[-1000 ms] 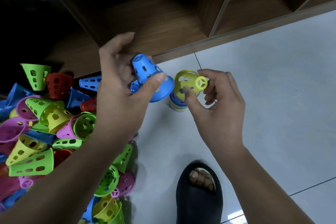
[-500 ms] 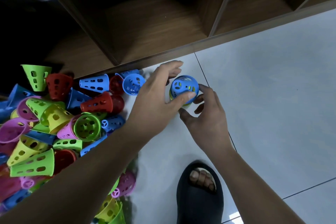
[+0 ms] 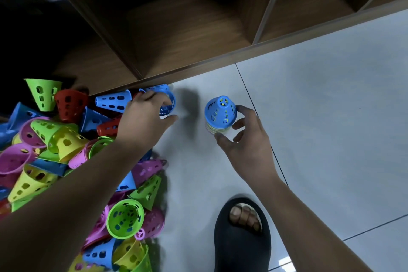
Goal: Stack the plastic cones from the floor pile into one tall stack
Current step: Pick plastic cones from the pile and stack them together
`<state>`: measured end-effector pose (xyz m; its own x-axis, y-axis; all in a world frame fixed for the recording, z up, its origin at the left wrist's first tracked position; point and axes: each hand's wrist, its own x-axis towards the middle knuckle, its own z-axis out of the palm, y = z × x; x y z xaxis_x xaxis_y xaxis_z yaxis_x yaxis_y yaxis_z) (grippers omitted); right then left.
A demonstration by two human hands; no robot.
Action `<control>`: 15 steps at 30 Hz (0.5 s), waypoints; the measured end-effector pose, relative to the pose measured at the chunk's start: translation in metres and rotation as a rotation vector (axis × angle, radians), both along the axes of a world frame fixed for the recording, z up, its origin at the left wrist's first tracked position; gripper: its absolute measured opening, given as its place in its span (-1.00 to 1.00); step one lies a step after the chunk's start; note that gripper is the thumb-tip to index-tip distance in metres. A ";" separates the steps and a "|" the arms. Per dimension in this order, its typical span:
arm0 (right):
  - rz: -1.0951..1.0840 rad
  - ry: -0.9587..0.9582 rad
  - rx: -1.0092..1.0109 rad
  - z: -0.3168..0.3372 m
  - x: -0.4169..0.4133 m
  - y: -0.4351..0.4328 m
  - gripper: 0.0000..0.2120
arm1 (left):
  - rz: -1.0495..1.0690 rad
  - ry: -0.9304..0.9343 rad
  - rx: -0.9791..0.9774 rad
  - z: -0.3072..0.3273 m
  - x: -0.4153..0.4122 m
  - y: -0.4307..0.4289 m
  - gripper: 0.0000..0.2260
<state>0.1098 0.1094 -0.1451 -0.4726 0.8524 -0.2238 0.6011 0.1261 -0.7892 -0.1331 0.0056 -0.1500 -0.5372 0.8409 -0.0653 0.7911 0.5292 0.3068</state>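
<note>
- Your stack (image 3: 219, 115) stands upright on the floor (image 3: 331, 117), just in front of the shelf (image 3: 187, 35) and apart from the pile (image 3: 55, 139). A blue one tops it, with a few coloured rims showing beneath.
- It looks short, so by my reading you are early in the job: only a handful are nested.
- Most of the work is left. The pile at your left holds many loose ones in green, yellow, pink, red and blue, lying on their sides or mouth-up.
- Your right hand (image 3: 245, 143) steadies the stack: index tip on the top one's side, thumb at the base, the other fingers curled loosely and spread.
- Your left hand (image 3: 145, 117) is at the pile's far edge, fingers curled over the rim of a blue cone (image 3: 167, 101) lying on its side, thumb out below it. The hand is blurred, so I cannot tell how firm the hold is.
- The floor is pale, glossy tile with dark grout lines.
- The shelf is brown wood with open compartments, dark inside.
- Your foot in a black slipper (image 3: 242, 238) sits near the stack.
</note>
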 end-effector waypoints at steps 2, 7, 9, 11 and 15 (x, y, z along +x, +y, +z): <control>0.016 -0.023 -0.018 -0.005 0.000 0.001 -0.38 | -0.006 0.027 -0.029 -0.009 -0.001 -0.002 -0.69; 0.067 -0.085 -0.118 -0.019 0.000 0.002 -0.35 | 0.000 -0.023 -0.006 -0.015 -0.003 -0.006 -0.84; 0.086 -0.105 -0.159 -0.024 0.000 0.001 -0.32 | 0.003 -0.008 0.058 -0.011 -0.003 -0.008 -0.90; 0.089 -0.098 -0.198 -0.028 -0.001 0.000 -0.29 | 0.062 -0.007 0.180 0.001 0.001 -0.007 -0.92; 0.085 -0.091 -0.240 -0.031 -0.003 -0.003 -0.23 | 0.354 -0.276 0.370 0.042 0.019 -0.002 -0.91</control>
